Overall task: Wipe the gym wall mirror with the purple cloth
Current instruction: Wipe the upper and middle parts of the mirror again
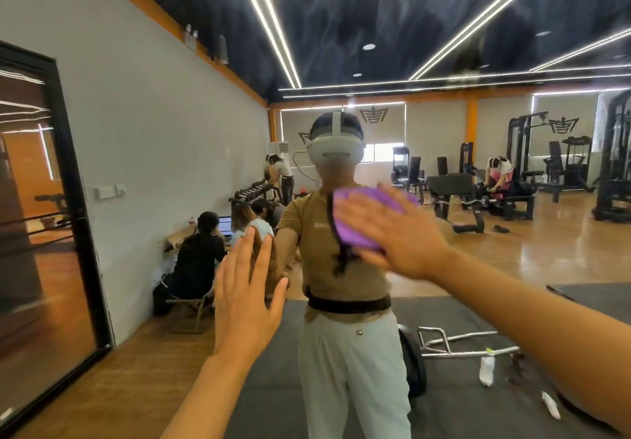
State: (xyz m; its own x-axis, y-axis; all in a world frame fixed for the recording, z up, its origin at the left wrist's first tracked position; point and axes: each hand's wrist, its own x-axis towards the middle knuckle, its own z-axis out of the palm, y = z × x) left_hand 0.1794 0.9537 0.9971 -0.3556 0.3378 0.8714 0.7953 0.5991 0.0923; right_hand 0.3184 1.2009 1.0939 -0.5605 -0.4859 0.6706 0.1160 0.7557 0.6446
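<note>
Head view: the mirror point(444, 172) fills nearly the whole frame; its surface reflects the gym room and the person facing it. The right hand point(399, 233), centre right of the frame, lies flat with fingers spread and straight, pressing the purple cloth point(355, 220) against the glass; the cloth is bunched under the palm and shows at the hand's left and upper edges. The left hand point(246, 298), lower centre left, is raised with fingers straight and together, palm toward the glass, gripping nothing; whether it touches the surface cannot be told.

Both forearms cross the lower frame and cover part of the reflection; the right hand and cloth cover the reflected person's chest. Reflected surroundings: a trap bar point(457, 343) on the dark floor mat point(478, 315) at lower right; weight machines point(573, 162) at right; seated people point(201, 254) at a desk at centre left; a dumbbell rack point(252, 192) behind them; a black-framed door point(68, 199) at far left.
</note>
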